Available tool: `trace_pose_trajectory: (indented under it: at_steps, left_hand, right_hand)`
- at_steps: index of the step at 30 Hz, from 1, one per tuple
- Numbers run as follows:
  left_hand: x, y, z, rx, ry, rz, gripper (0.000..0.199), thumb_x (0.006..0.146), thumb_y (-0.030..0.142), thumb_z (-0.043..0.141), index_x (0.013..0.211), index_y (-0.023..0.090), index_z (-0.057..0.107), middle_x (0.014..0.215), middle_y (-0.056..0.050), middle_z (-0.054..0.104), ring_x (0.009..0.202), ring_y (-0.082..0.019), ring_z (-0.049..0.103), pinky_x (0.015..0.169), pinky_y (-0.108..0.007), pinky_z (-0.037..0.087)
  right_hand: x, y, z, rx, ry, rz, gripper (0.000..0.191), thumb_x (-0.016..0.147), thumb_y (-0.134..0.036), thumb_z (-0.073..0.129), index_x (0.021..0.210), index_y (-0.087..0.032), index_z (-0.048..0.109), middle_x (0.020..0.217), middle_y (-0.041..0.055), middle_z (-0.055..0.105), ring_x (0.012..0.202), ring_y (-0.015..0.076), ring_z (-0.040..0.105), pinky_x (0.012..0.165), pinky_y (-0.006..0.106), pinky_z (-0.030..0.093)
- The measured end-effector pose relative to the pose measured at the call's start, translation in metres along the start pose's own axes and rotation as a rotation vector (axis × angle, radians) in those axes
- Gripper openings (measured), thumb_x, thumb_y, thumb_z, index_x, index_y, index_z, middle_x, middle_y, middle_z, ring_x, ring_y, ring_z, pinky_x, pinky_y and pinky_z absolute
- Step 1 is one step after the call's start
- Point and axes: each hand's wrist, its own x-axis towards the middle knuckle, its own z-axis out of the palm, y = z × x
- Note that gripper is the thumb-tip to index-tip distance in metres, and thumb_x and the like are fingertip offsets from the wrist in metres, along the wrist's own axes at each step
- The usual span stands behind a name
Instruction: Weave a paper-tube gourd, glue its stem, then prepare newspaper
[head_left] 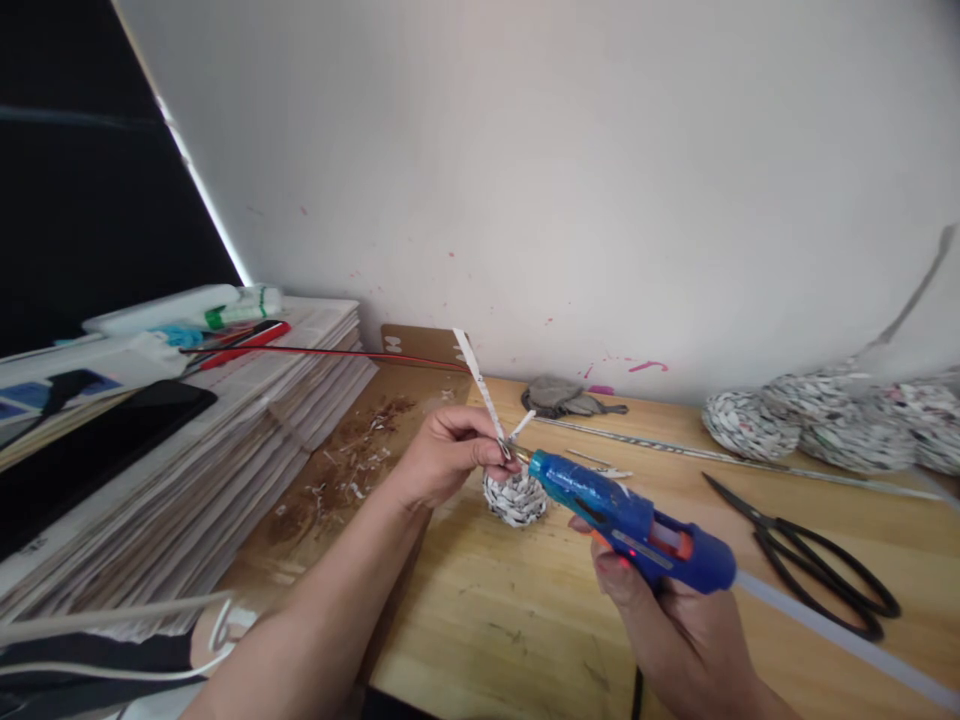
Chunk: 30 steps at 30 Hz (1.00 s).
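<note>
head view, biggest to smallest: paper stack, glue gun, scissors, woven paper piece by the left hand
1. paper stack
2. glue gun and scissors: similar length, too close to rank
3. woven paper piece

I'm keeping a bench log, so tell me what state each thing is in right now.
Glue gun: in the right hand, red light on
Glue stick: loaded, jutting from the gun's back
Paper strip: bent, pinched in the left hand
Near ball: woven, partly hidden by the left hand
Scissors: lying flat, blades look closed
Papers: stacked
</note>
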Motion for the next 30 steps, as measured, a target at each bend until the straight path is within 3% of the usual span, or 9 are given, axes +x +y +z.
trace_pose_trajectory:
  at_steps: [8, 15, 24, 27, 30]
  left_hand:
    - [0.0005, 0.0007, 0.0002, 0.01, 0.012, -0.007, 0.02, 0.065, 0.027, 0.092, 0.068, 0.014, 0.078, 0.066, -0.005, 0.075, 0.052, -0.013, 0.07, 0.048, -0.017, 0.057]
    - [0.0001, 0.0008, 0.0022, 0.011, 0.024, -0.025, 0.02, 0.063, 0.026, 0.093, 0.068, 0.014, 0.078, 0.065, -0.005, 0.074, 0.053, -0.014, 0.07, 0.049, -0.019, 0.058]
    - [0.0013, 0.0005, 0.0014, -0.013, 0.008, 0.003, 0.018, 0.065, 0.025, 0.092, 0.07, 0.015, 0.078, 0.066, -0.004, 0.074, 0.053, -0.013, 0.07, 0.049, -0.017, 0.056]
    - [0.0011, 0.0006, 0.0018, -0.025, 0.013, -0.003, 0.016, 0.065, 0.022, 0.091, 0.07, 0.015, 0.078, 0.065, -0.004, 0.074, 0.054, -0.013, 0.071, 0.049, -0.017, 0.056]
    - [0.0012, 0.0006, 0.0025, -0.02, 0.025, -0.017, 0.02, 0.063, 0.024, 0.093, 0.069, 0.013, 0.076, 0.063, -0.004, 0.074, 0.052, -0.014, 0.07, 0.048, -0.018, 0.056]
  right_hand:
    - [-0.0081, 0.0073, -0.0022, 0.022, 0.032, -0.022, 0.004, 0.092, -0.026, 0.061, 0.092, -0.024, 0.065, 0.065, -0.0006, 0.063, 0.055, 0.0158, 0.06, 0.048, 0.024, 0.049]
    - [-0.0029, 0.0021, -0.0015, -0.048, 0.038, -0.028, 0.006, 0.092, -0.025, 0.061, 0.093, -0.024, 0.066, 0.06, -0.0019, 0.057, 0.053, 0.0159, 0.058, 0.047, 0.024, 0.047]
    - [-0.0059, 0.006, 0.0014, -0.025, 0.029, -0.001, 0.009, 0.091, -0.025, 0.062, 0.097, -0.023, 0.068, 0.065, -0.0002, 0.065, 0.053, 0.0163, 0.06, 0.044, 0.024, 0.043]
    - [-0.0078, 0.0075, 0.0015, -0.018, 0.079, -0.007, 0.006, 0.092, -0.026, 0.062, 0.094, -0.023, 0.067, 0.07, 0.0007, 0.067, 0.055, 0.0157, 0.06, 0.046, 0.025, 0.045]
    - [-0.0048, 0.0042, 0.0016, -0.024, 0.05, -0.007, 0.006, 0.091, -0.026, 0.063, 0.087, -0.023, 0.066, 0.067, -0.0004, 0.065, 0.051, 0.0142, 0.056, 0.045, 0.024, 0.044]
